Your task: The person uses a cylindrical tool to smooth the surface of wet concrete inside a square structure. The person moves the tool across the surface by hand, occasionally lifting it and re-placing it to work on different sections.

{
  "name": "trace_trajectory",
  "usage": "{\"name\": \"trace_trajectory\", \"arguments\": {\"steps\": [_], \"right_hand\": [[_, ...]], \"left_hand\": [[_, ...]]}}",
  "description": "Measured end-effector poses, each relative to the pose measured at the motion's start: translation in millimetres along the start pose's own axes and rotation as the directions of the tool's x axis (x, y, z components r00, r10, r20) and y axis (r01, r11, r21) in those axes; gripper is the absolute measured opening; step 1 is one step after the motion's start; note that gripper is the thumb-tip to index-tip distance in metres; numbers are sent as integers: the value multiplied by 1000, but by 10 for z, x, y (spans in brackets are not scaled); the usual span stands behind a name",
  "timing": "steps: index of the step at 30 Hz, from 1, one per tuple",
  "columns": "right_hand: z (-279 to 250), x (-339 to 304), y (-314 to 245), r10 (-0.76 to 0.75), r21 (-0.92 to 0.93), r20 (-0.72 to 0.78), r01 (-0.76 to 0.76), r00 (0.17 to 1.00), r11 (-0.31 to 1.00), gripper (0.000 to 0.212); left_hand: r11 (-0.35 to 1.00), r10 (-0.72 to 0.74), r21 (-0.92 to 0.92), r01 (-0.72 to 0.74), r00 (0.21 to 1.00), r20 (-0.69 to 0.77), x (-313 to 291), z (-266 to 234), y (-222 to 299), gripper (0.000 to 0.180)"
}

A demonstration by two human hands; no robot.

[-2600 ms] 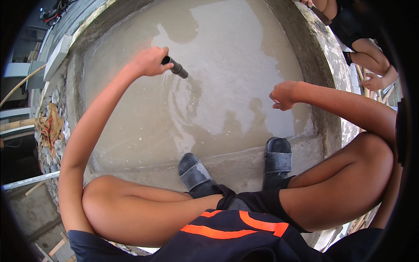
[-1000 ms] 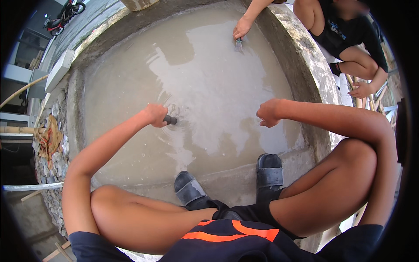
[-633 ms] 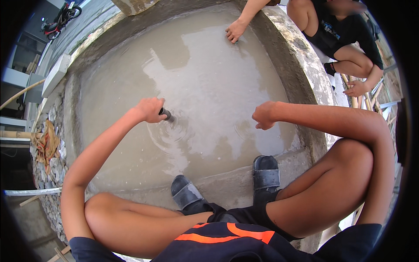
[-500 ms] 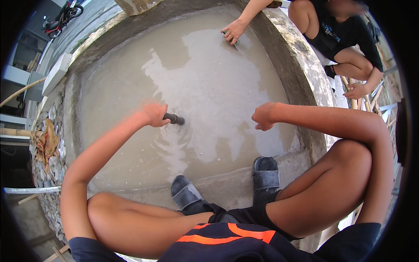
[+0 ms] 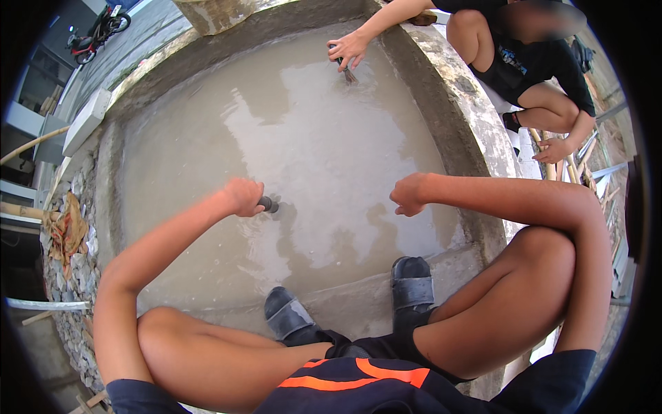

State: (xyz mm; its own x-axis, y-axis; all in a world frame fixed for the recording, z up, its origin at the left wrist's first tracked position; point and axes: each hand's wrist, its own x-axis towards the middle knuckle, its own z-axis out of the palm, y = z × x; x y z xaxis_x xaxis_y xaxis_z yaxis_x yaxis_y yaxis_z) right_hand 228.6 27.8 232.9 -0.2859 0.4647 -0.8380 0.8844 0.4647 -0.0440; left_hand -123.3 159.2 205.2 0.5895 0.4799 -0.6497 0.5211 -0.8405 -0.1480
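A wide concrete basin of murky grey-brown water (image 5: 324,159) lies in front of my feet. My left hand (image 5: 243,196) is closed around a black cylindrical handle (image 5: 267,203), whose far end dips under the water so its tip is hidden. Over the right half of the water my right hand (image 5: 409,194) is curled into a fist, its back toward me; whatever it may hold is out of sight. At the far side another person's hand (image 5: 350,48) grips a dark-handled tool with a brownish, bristle-like end (image 5: 350,77) touching the water.
My black slide sandals (image 5: 414,276) rest on the basin's near ledge (image 5: 345,303). A low concrete wall (image 5: 476,103) runs along the right, where the other person (image 5: 531,69) squats. Rubble (image 5: 69,290) and bamboo poles (image 5: 27,210) lie left; a motorcycle (image 5: 96,34) stands far left.
My left hand and the black handle have dipped slightly lower, with less handle showing. The other person's hand has moved left, lifting the tool's end more into view.
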Motion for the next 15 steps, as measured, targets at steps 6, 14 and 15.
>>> {"name": "trace_trajectory", "arguments": {"steps": [6, 14, 15], "right_hand": [[54, 18, 15, 0, 1, 18, 0, 1000, 1000, 39], [2, 8, -11, -17, 5, 2, 17, 1000, 1000, 39], [5, 7, -7, -15, 0, 10, 15, 1000, 1000, 39]], "left_hand": [[996, 81, -30, -81, 997, 14, -35, -157, 288, 46], [984, 150, -95, -152, 988, -22, 3, 94, 334, 50], [983, 154, -94, -156, 988, -31, 17, 75, 339, 50]]}}
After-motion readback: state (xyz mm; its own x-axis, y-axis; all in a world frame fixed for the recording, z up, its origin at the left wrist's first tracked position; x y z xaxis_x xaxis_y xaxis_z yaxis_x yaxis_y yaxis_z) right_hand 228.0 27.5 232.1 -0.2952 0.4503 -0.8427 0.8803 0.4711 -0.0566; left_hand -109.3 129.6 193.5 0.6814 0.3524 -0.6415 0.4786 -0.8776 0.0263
